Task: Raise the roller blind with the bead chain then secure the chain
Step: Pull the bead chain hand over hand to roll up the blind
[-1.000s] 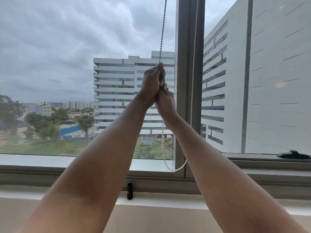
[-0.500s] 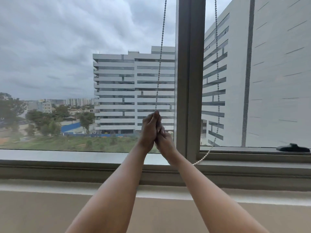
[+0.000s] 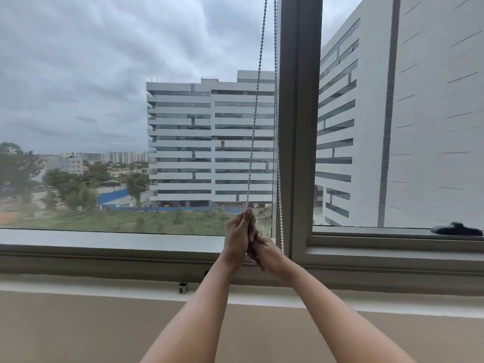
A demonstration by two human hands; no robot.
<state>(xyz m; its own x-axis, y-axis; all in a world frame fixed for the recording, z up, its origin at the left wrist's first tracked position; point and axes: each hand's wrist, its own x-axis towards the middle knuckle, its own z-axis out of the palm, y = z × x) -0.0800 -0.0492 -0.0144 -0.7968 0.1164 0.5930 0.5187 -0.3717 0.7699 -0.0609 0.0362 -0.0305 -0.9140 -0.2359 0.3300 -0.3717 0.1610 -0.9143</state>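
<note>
A bead chain (image 3: 255, 111) hangs from above the frame in two strands just left of the grey window mullion (image 3: 300, 127). The left strand runs taut down into my hands. My left hand (image 3: 239, 238) grips it at the height of the lower window frame, thumb up. Directly below and to the right, my right hand (image 3: 265, 254) holds the same strand. The second, whiter strand (image 3: 279, 195) drops beside the mullion and ends behind my right hand. The roller blind itself is out of view above.
A white window sill (image 3: 104, 285) runs across below the grey lower frame. A small dark clip (image 3: 183, 287) sits on the sill left of my left forearm. A black window handle (image 3: 457, 229) lies on the right pane's frame. A beige wall lies below.
Both hands have pulled the chain strand down from mid-window height to the lower frame. The second strand swung out to the right pane, then back beside the mullion.
</note>
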